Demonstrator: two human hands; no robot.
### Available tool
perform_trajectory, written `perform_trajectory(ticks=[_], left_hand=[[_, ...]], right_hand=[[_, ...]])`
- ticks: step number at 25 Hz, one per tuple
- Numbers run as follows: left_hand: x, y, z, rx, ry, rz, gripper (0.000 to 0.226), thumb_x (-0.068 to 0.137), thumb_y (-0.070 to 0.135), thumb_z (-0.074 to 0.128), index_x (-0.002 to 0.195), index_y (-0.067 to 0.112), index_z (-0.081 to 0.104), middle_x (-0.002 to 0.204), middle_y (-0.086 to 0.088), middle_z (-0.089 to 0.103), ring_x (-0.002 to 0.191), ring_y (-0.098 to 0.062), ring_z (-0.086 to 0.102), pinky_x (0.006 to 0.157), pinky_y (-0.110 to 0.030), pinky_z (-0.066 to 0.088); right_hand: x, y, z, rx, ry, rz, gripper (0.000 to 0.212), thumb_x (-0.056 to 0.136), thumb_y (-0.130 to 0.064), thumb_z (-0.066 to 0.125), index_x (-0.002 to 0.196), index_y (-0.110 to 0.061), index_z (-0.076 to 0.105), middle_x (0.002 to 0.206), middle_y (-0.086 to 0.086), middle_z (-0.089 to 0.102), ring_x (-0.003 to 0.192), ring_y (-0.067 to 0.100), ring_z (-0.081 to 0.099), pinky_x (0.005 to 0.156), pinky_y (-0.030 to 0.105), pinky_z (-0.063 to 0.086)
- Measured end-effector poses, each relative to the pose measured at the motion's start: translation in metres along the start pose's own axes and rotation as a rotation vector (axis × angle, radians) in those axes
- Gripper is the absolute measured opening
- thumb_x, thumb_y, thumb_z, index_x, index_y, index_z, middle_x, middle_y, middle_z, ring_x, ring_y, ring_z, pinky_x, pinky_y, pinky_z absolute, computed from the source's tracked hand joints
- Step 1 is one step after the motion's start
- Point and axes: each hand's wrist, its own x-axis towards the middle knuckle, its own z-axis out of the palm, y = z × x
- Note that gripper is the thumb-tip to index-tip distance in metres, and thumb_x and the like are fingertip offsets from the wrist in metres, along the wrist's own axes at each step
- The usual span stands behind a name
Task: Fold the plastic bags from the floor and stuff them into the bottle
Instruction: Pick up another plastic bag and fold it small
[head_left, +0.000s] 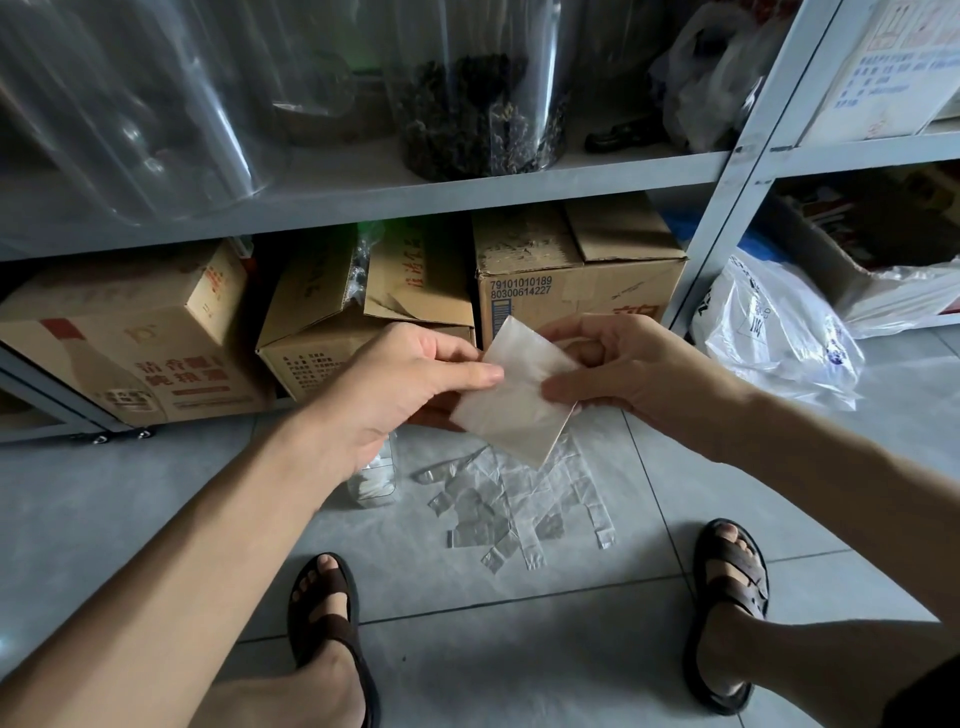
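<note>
Folded bag (514, 395) is held in the air between both hands: the left hand (395, 384) pinches its left edge and the right hand (618, 364) pinches its right edge, fingers curled. Below, more bags (519, 509) lie flat on the floor (156, 519), just beside the bottle (371, 486), which is partly hidden by the left wrist.

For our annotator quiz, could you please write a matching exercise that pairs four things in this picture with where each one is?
Things
1. folded white plastic bag
2. clear plastic bottle
3. flat clear plastic bags
4. clear jar of dark dried goods

Places
A. on the grey shelf
B. spread on the floor tiles
C. pinched between the left hand and right hand
D. on the floor tiles, partly behind the left hand

Pairs: 1-C, 2-D, 3-B, 4-A
</note>
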Motion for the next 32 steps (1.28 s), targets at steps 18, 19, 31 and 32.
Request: perform_trajectory(ticks=[18,19,31,32], left_hand=[[-0.001,0.003,0.000,-0.190,0.085,-0.017,0.005,0.085,0.007,0.073,0.084,0.009,0.077,0.085,-0.015,0.077,0.066,-0.018,0.072,0.056,-0.026,0.059],[-0.001,0.002,0.001,-0.188,0.080,-0.022,0.007,0.084,0.006,0.073,0.090,0.006,0.077,0.086,-0.016,0.077,0.065,-0.018,0.072,0.055,-0.025,0.059],[-0.004,0.008,0.004,-0.261,0.094,0.056,0.021,0.075,-0.006,0.072,0.072,0.014,0.077,0.072,-0.004,0.075,0.057,-0.011,0.068,0.049,-0.022,0.056],[-0.004,0.008,0.003,-0.274,0.083,0.052,0.019,0.072,-0.003,0.073,0.071,0.015,0.078,0.072,-0.005,0.075,0.057,-0.011,0.068,0.050,-0.022,0.056]], right_hand=[[-0.007,0.000,0.016,0.164,0.233,0.014,0.014,0.087,-0.001,0.067,0.098,0.006,0.067,0.086,0.014,0.075,0.072,0.019,0.073,0.064,0.023,0.058],[-0.008,0.000,0.016,0.155,0.232,0.012,0.013,0.087,-0.002,0.067,0.098,0.005,0.068,0.086,0.013,0.075,0.073,0.019,0.073,0.065,0.023,0.058],[-0.008,-0.005,0.015,0.324,0.176,-0.008,0.017,0.070,-0.003,0.071,0.063,-0.018,0.073,0.074,0.006,0.073,0.067,0.016,0.071,0.068,0.029,0.062],[-0.008,-0.005,0.014,0.333,0.172,-0.014,0.014,0.070,-0.003,0.070,0.067,-0.017,0.072,0.075,0.007,0.073,0.067,0.016,0.070,0.068,0.029,0.062]])
